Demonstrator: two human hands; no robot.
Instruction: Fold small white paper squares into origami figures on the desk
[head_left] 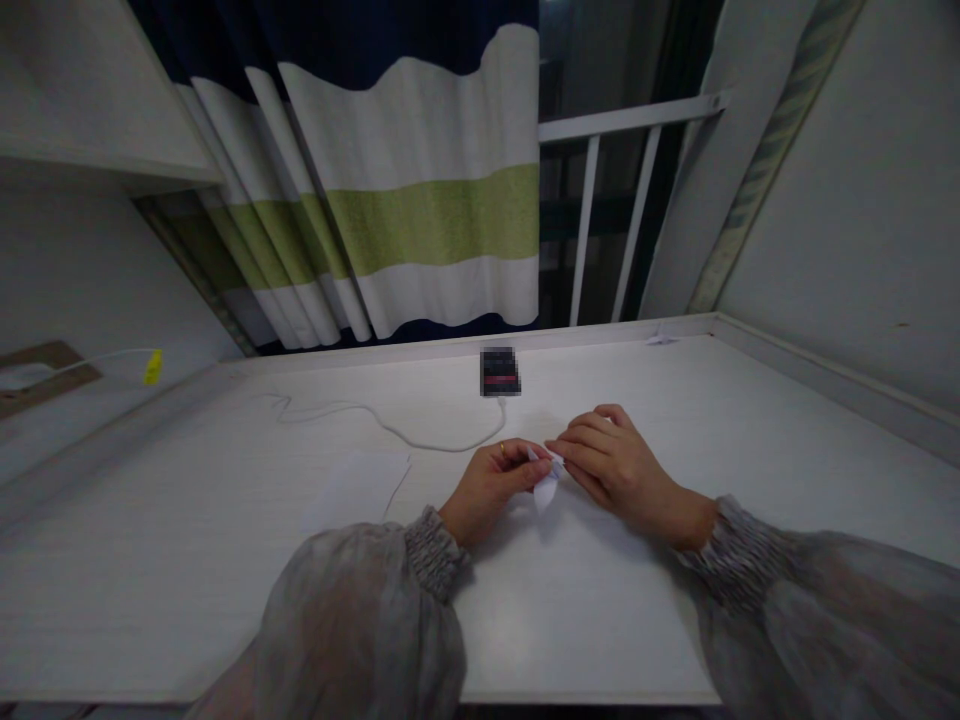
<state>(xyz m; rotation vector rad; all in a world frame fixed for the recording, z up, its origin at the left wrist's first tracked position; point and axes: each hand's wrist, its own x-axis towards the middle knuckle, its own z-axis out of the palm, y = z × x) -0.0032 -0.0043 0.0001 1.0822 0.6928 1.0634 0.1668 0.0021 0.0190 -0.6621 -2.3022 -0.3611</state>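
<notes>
A small folded piece of white paper (pixel 547 483) sits between both hands, just above the white desk (pixel 225 560). My left hand (pixel 491 485), with a ring on one finger, pinches the paper's left side. My right hand (pixel 611 462) meets it from the right, fingers pressed together on the paper's top edge. Both wrists wear loose grey sleeves. The exact fold of the paper is too small to make out.
A small dark object (pixel 499 371) lies at the far edge of the desk. A thin white cable (pixel 375 420) curls across the desk to the left, beside a flat white sheet (pixel 352 485). A striped curtain (pixel 420 210) and a white window rail (pixel 622 200) stand behind.
</notes>
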